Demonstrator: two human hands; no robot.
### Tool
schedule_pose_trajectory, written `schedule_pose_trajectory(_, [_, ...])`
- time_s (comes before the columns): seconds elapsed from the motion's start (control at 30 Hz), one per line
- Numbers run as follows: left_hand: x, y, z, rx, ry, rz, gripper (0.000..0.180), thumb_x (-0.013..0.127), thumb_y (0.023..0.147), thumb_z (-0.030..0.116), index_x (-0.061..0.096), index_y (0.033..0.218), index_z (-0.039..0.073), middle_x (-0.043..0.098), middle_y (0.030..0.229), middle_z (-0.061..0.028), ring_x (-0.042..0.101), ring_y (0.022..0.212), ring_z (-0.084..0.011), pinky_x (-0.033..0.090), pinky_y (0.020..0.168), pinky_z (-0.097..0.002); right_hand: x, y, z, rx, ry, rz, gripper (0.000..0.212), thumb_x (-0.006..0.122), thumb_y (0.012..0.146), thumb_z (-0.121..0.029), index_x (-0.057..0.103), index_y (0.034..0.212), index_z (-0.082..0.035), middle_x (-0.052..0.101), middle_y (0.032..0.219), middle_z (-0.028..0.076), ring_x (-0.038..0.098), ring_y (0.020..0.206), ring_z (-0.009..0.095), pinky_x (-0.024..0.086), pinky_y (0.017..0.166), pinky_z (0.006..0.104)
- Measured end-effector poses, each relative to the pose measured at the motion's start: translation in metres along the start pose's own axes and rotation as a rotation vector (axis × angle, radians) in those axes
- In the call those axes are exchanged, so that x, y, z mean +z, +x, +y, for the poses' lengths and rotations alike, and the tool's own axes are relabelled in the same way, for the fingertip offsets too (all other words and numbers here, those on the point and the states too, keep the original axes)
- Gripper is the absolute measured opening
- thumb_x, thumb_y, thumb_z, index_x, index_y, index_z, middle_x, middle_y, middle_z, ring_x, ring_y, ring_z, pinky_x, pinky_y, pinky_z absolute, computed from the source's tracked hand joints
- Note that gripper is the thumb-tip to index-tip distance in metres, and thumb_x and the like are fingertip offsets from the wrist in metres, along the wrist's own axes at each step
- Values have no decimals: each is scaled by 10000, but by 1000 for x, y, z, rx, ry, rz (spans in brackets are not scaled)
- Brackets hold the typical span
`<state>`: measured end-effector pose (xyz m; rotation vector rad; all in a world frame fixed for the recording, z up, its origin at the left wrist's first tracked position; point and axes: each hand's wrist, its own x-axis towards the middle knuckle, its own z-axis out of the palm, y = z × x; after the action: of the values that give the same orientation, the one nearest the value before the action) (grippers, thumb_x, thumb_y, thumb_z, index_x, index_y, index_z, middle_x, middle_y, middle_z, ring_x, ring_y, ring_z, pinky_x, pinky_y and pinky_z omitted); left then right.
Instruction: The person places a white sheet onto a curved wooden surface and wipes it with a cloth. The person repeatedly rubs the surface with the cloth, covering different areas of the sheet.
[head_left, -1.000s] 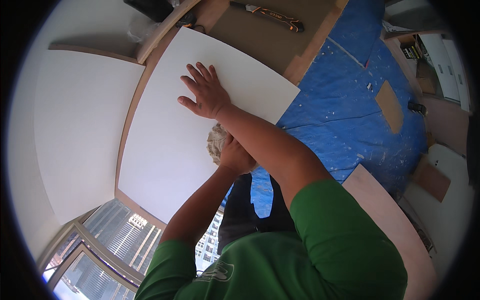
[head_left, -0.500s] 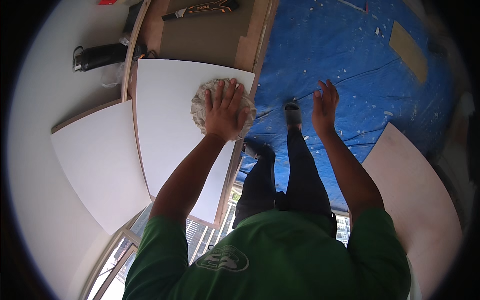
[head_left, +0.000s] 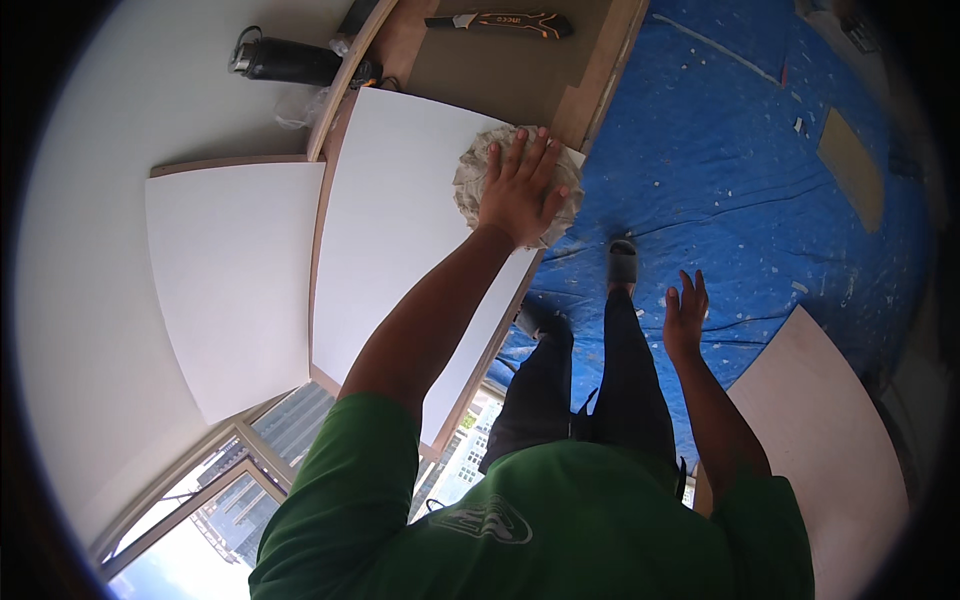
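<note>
My left hand (head_left: 520, 197) lies flat with spread fingers on a crumpled beige cloth (head_left: 470, 180), pressing it against a white panel (head_left: 400, 220). The cloth covers part of the panel's far edge near its right corner and overhangs the right side. Away from the panel, my right hand (head_left: 685, 315) hangs in the air over the blue floor sheet (head_left: 720, 210), fingers extended and holding nothing. Beyond the panel, a black and orange utility knife (head_left: 510, 22) rests on a brownish-grey board (head_left: 490, 62).
A wooden divider (head_left: 345, 85) borders the panel on the left. Past it are a black bottle (head_left: 290, 62) and a second white panel (head_left: 240, 270). To my right lie a large pale board (head_left: 810, 410) and a tan offcut (head_left: 850, 170). A window (head_left: 215, 500) is at lower left.
My left hand and the cloth have slid toward the panel's far edge. My right hand has drawn back nearer my body. The whole view has turned and shifted.
</note>
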<state>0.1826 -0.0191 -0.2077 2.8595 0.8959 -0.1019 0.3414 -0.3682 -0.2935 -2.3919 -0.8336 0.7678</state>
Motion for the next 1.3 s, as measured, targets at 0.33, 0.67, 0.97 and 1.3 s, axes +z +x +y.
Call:
schedule_pose_trajectory(0.33, [-17, 12, -218, -513, -10, 35, 760, 346, 1042, 600, 229, 1667, 183, 167, 1748, -60, 107, 1615, -299, 61, 1293, -542, -42, -41, 46, 41, -228, -19, 537, 469, 1098, -404, 473, 1504, -52, 262, 1637, 287, 315, 1463, 497, 339, 1162, 600])
schedule_pose_trajectory(0.67, [-15, 33, -218, -914, -73, 113, 793, 282, 1038, 631, 229, 1666, 151, 144, 1755, -62, 72, 1621, -309, 23, 1285, -559, -62, -81, 81, 66, -277, -21, 549, 519, 1079, -406, 503, 1476, -26, 281, 1610, 330, 354, 1429, 517, 351, 1154, 590])
schedule_pose_trajectory(0.97, [5, -38, -73, -353, -148, 162, 720, 395, 1036, 575, 339, 1622, 160, 248, 1721, -70, 154, 1602, -316, 72, 1287, -585, -46, -42, 44, -165, -380, -173, 564, 496, 1087, -415, 494, 1481, -11, 267, 1625, 340, 325, 1460, 527, 313, 1180, 589])
schedule_pose_trajectory(1.3, [19, -346, -197, -1216, -139, 190, 757, 328, 1042, 589, 278, 1646, 135, 199, 1740, -69, 105, 1614, -305, 18, 1288, -558, -10, 5, -51, -326, -397, -336, 568, 469, 1097, -432, 489, 1479, -12, 252, 1633, 343, 297, 1485, 514, 288, 1200, 569])
